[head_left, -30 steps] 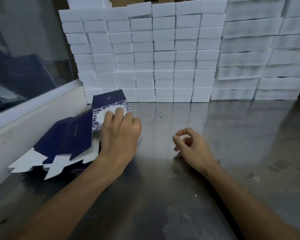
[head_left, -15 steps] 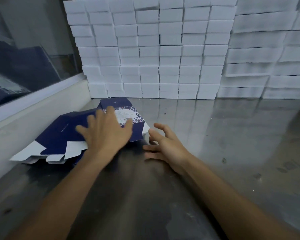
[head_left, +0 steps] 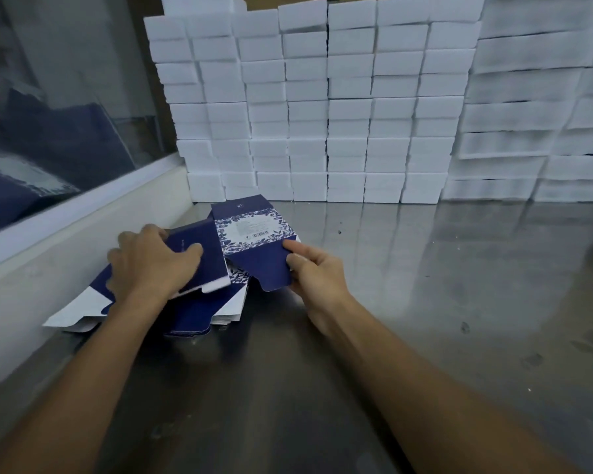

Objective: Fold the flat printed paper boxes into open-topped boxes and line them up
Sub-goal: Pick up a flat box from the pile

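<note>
From the head camera, a flat navy-blue paper box with a white floral-print panel and a barcode (head_left: 254, 234) is lifted a little above a low pile of flat navy-and-white box blanks (head_left: 151, 313), which lies at the left edge of the shiny grey metal table (head_left: 425, 302), against a low white ledge (head_left: 83, 241) under a glass pane. The left hand (head_left: 148, 265) has its grip closed on the box's plain navy side panel, the thumb lying across the top face and the fingers curled round the far edge. The right hand (head_left: 315, 275) pinches the rounded navy flap at the box's near right side between thumb and forefinger, the other fingers curled beneath it. The printed panel faces up and tilts toward the far edge of the table; the box is partly spread, the plain panel angled away from the printed one along a crease. Along the far edge of the table stands a tall wall of stacked white rectangular blocks (head_left: 350, 107), in tidy columns at the middle and blurred at the far right corner. Both bare forearms reach in from the near edge.
</note>
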### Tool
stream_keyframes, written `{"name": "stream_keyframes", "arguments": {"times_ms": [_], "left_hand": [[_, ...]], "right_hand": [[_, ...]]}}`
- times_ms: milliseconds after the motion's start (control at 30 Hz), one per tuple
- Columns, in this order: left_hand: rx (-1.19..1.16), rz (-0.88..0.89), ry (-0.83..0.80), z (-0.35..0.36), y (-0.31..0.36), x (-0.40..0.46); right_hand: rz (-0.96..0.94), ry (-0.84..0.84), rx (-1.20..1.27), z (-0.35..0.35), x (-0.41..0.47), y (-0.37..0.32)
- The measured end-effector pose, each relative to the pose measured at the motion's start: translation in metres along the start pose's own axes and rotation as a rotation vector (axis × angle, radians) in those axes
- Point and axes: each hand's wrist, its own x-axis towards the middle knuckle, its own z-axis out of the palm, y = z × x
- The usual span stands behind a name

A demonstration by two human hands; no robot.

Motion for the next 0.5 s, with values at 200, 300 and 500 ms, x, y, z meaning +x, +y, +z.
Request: {"name": "stream_keyframes", "arguments": {"times_ms": [200, 300, 500], "left_hand": [[-0.408, -0.011, 0.169, -0.018, 0.013, 0.004], [-0.542, 0.078, 0.155, -0.013, 0.037, -0.009], [-0.501, 0.383, -0.081, 0.033, 0.085, -0.045]], "right_hand": [[-0.050, -0.051, 0.199, -0.015, -0.011, -0.022], [-0.081, -0.015, 0.239, -0.042, -0.018, -0.036], [-0.141, 0.195, 0.143, -0.116, -0.025, -0.053]]}}
